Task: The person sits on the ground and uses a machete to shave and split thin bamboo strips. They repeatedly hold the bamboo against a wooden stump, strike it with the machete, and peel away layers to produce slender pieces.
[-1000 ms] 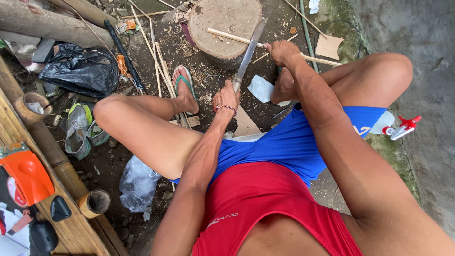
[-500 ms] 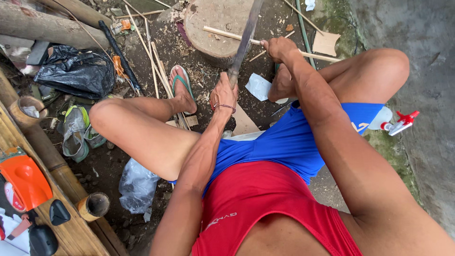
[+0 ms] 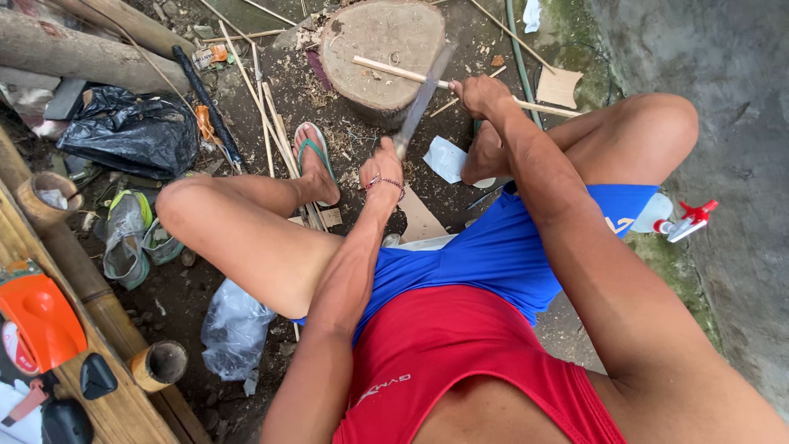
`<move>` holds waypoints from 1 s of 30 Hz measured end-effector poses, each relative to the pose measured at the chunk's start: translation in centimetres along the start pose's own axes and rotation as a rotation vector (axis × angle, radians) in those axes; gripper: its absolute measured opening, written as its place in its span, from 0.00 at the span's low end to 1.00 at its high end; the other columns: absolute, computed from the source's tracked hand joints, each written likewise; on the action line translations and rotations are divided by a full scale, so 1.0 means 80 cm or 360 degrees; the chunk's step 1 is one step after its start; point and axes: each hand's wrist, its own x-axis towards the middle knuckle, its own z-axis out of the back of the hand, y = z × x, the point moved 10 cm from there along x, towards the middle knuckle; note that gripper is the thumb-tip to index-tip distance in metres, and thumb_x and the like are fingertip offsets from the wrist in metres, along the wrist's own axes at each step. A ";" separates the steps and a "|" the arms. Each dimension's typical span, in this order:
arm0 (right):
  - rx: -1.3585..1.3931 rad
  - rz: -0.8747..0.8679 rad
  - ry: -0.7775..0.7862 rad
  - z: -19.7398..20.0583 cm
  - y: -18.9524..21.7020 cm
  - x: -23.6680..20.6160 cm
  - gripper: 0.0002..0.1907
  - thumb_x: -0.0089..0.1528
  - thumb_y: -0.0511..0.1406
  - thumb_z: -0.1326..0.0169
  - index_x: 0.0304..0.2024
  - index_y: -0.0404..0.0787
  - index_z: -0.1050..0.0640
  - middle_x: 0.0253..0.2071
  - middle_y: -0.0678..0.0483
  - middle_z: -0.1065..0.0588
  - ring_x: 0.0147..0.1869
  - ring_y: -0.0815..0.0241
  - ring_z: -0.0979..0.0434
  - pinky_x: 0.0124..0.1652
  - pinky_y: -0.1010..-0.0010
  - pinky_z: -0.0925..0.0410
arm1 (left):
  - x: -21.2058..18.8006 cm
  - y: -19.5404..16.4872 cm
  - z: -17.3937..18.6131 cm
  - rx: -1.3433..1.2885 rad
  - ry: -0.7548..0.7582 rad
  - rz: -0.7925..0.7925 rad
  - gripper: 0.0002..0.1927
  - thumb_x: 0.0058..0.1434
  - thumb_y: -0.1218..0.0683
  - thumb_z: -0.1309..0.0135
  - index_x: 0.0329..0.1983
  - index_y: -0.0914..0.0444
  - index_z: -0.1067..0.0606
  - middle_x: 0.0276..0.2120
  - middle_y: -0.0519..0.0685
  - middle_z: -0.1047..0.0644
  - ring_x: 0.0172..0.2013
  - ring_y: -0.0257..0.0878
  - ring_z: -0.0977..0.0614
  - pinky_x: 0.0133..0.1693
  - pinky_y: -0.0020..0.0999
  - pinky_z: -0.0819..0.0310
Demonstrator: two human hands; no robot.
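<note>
Bamboo stick [image 3: 394, 71] is lying across the top of the round stump [image 3: 382, 49], its right part running behind the right hand. Judged step: splitting or shaving the stick with the long blade [image 3: 421, 100], mid-work. Left hand [image 3: 382, 168] is clenching the blade's lower end near the handle, bead bracelet on the wrist; the blade is slanting up onto the stump. Right hand [image 3: 479, 94] is closing around the stick just right of the blade, pinning it. The next move probably calls for keeping the stick steady on the stump and fingers clear of the edge.

Surroundings, left to right: orange plastic tool [image 3: 37, 316] is resting on bamboo poles [image 3: 90, 296], cut bamboo cup [image 3: 159, 364] beside them; black plastic bag [image 3: 131, 131] and worn shoes [image 3: 131, 234] are sitting on dirt ground [image 3: 246, 156] littered with shavings and thin splints [image 3: 263, 99]; green flip-flop [image 3: 316, 160] on the left foot; concrete wall [image 3: 723, 82] at right, red-nozzle spray bottle [image 3: 678, 220] beside the right thigh.
</note>
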 end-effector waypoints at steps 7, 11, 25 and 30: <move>-0.0056 -0.0042 0.0101 -0.012 0.001 0.008 0.39 0.75 0.56 0.72 0.46 0.33 0.19 0.47 0.34 0.22 0.54 0.33 0.22 0.57 0.47 0.32 | -0.002 -0.011 0.022 -0.0330 -0.0182 -0.0124 0.20 0.61 0.55 0.42 0.49 0.67 0.36 0.35 0.66 0.21 0.37 0.65 0.18 0.38 0.57 0.24; -0.0038 0.0076 -0.0087 0.002 0.012 0.006 0.37 0.74 0.55 0.69 0.47 0.33 0.20 0.48 0.32 0.23 0.54 0.31 0.25 0.56 0.47 0.33 | -0.001 -0.002 -0.002 -0.0033 0.0079 -0.0031 0.16 0.64 0.56 0.45 0.49 0.65 0.36 0.36 0.66 0.21 0.37 0.64 0.17 0.39 0.58 0.25; 0.0012 0.0016 -0.0002 0.003 0.013 0.002 0.36 0.74 0.55 0.70 0.49 0.33 0.21 0.50 0.31 0.24 0.55 0.30 0.25 0.57 0.46 0.34 | -0.007 0.001 -0.012 -0.0095 0.0278 0.0104 0.22 0.60 0.54 0.42 0.53 0.65 0.35 0.37 0.65 0.19 0.38 0.61 0.16 0.41 0.54 0.23; 0.0045 -0.0056 0.0072 -0.004 0.007 0.000 0.36 0.74 0.55 0.70 0.49 0.34 0.21 0.49 0.32 0.23 0.54 0.31 0.23 0.55 0.46 0.32 | -0.001 -0.002 0.012 -0.0221 -0.0109 -0.0063 0.22 0.59 0.56 0.41 0.51 0.68 0.35 0.36 0.66 0.20 0.36 0.65 0.17 0.36 0.57 0.25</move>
